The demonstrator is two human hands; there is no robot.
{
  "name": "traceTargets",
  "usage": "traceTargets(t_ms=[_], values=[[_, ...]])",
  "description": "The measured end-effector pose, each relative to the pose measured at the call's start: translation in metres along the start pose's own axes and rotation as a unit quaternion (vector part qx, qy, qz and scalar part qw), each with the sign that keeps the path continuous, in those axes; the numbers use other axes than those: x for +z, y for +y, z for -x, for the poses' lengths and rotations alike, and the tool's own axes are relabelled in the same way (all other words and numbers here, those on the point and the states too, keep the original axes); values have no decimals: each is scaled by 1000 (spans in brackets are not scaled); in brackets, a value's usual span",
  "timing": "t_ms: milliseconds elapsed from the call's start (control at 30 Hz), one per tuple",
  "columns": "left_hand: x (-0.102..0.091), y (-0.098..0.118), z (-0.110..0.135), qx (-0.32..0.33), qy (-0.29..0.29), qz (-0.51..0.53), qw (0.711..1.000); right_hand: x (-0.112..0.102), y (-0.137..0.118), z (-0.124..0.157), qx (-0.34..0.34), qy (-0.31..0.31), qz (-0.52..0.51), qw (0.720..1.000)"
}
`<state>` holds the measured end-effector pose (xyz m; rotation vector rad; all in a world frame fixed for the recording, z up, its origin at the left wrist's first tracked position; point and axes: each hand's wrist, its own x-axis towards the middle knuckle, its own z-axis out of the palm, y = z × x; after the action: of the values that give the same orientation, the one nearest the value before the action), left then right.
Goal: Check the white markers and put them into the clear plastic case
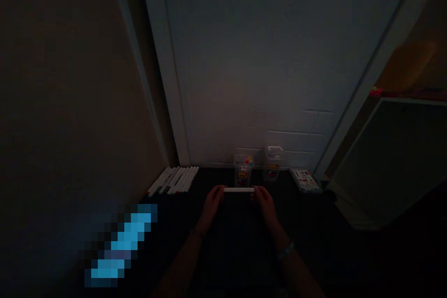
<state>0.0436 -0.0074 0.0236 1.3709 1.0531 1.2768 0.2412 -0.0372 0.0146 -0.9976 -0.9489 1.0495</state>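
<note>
A white marker (239, 190) is held level between my two hands. My left hand (213, 199) pinches its left end, and my right hand (263, 199) grips the right end. Just behind it stands a clear plastic container (243, 171) with a dark label and small colourful shapes at its lid. To the right of that is a second clear container (272, 165) with a similar label. A row of white markers (179, 179) lies side by side at the left, some with coloured tips. The scene is dim, so fine detail on the held marker is lost.
A pack of markers (305, 180) with a printed label lies at the right of the dark table (233, 251). Behind the table rises a pale panel (258, 56) with heart patterns. A glowing, pixelated blue shape (125, 244) sits at the lower left.
</note>
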Motion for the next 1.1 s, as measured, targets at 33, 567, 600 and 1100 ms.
traceTargets(t_ms=[33, 567, 600, 1100], values=[[0, 1, 0, 2, 6, -10, 1000, 0, 0, 0, -2, 3, 8, 1000], [2, 9, 4, 19, 35, -69, 997, -1, 6, 0, -14, 18, 128, 991], [2, 9, 5, 16, 34, -69, 997, -1, 8, -1, -11, 15, 127, 992], [2, -1, -1, 7, 3, -51, 999, 2, -6, 2, -17, 14, 122, 992]])
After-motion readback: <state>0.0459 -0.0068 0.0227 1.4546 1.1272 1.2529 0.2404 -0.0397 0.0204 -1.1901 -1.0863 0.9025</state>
